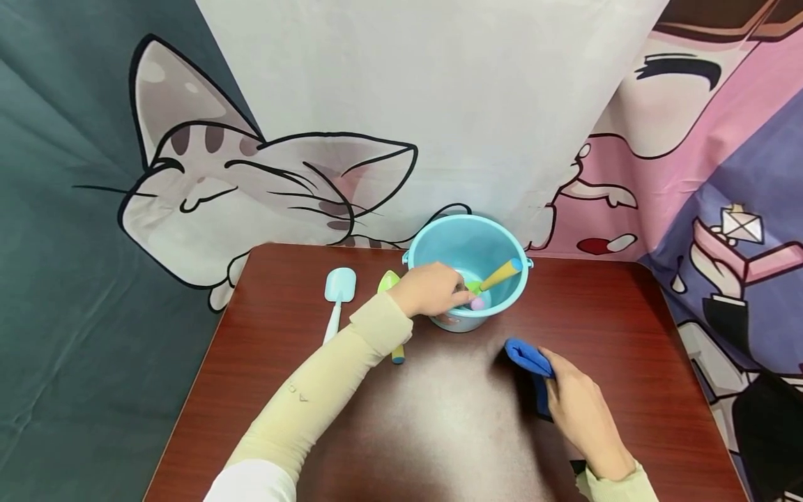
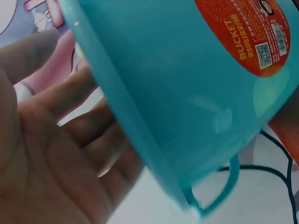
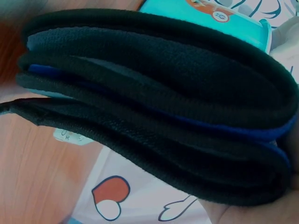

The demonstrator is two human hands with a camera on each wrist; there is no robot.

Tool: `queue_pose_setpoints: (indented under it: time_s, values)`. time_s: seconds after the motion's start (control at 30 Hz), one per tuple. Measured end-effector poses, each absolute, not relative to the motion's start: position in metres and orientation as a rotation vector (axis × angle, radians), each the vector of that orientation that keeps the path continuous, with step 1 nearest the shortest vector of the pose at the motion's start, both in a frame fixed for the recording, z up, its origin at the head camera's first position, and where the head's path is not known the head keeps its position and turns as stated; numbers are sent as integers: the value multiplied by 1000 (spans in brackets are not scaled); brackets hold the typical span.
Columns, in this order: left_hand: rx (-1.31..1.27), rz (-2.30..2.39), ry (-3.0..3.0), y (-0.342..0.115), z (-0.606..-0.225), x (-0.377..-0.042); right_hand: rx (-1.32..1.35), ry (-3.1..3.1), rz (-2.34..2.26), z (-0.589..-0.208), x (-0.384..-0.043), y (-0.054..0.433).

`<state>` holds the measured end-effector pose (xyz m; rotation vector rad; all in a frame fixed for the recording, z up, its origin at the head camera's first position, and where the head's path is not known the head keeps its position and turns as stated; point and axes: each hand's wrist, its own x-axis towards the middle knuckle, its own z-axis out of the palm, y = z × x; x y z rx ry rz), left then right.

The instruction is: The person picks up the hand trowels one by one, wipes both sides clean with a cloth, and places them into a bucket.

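A light blue bucket (image 1: 467,237) stands at the table's far edge. My left hand (image 1: 433,289) reaches over its near rim, fingers down inside with the thumb apart from them in the left wrist view. Close to the fingertips lie a pink ball (image 1: 478,304) and a toy shovel with a yellow handle (image 1: 500,274) and green end. My right hand (image 1: 580,404) grips a folded blue cloth (image 1: 528,357) at its right end, right of and nearer than the bucket. Several black-edged folds of that cloth (image 3: 154,93) fill the right wrist view.
Left of the bucket, a pale blue toy shovel (image 1: 341,284) lies with its white handle toward me. A green toy shovel (image 1: 389,280) with a yellow handle lies partly hidden under my left forearm. A printed cloth backdrop (image 1: 452,104) hangs right behind the table (image 1: 452,418).
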<state>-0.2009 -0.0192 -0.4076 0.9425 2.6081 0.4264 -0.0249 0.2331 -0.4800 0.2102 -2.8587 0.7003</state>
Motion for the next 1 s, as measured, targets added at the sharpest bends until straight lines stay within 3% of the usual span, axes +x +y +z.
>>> queue_pose_setpoints:
  time_s: [0.3,0.47,1.0]
  values:
    - [793,1034,2863,-84,-404,-184,194,-2850,702,-477,-24,234]
    - [576,1230,2910,-124,-412,-171,196,-2840,698,-477,-25,236]
    - [-145,1248,2933,-206,-473,-144,191,-2809,693,-474,-25,247]
